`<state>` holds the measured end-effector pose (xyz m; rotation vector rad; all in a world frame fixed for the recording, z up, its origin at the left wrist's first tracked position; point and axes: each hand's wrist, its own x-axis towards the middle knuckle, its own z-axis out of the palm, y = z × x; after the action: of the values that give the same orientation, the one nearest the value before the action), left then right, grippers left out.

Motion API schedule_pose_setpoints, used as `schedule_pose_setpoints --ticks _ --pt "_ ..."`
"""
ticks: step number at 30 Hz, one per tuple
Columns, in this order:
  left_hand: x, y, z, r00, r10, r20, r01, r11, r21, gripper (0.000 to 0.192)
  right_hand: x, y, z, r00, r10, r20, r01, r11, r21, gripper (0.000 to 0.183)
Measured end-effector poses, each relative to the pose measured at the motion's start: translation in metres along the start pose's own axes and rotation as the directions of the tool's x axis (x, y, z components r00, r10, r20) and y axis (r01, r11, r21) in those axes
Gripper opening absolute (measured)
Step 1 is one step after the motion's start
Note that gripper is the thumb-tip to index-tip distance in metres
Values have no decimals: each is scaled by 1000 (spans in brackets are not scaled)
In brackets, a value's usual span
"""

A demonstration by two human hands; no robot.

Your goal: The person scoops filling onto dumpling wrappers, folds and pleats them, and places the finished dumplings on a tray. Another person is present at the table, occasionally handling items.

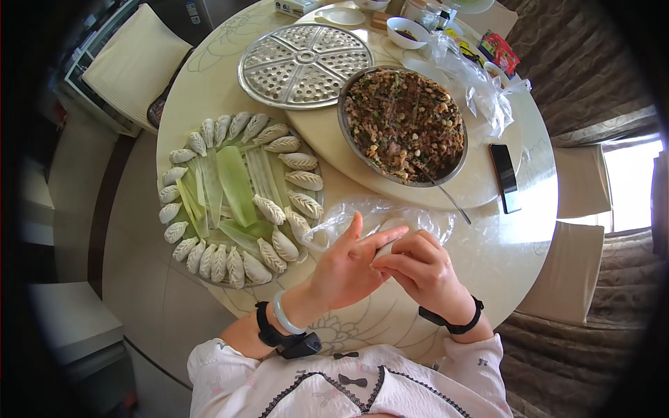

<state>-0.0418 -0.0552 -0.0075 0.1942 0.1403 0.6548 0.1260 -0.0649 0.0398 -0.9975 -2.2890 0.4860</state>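
My left hand (347, 266) lies palm up with a piece of white dough (385, 250) on its fingers, its thumb raised. Over the same dough, my right hand (426, 264) pinches with thumb and fingers, hiding much of it. To the left, pleated leaf-shaped dumplings (235, 267) ring a round steamer tray whose middle is covered with green husk leaves (234, 183). Beyond my hands stands a metal bowl of chopped meat and vegetable filling (405, 123), a spoon handle (453, 204) leaning out over its near rim.
A perforated metal steamer rack (306, 65) overlaps the turntable (418, 196). Clear plastic bags lie beside my hands (334, 222) and behind the bowl (473, 83). A phone (505, 177) rests at the right. A white bowl of dark sauce (407, 32), jars and packets stand at the back.
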Motion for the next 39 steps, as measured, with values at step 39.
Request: schedule_pose_setpoints --ticks 39 --pt "14 -7 -16 936 245 -252 -281 952 -118 46 144 -19 39 967 176 183 -196 976 96 30"
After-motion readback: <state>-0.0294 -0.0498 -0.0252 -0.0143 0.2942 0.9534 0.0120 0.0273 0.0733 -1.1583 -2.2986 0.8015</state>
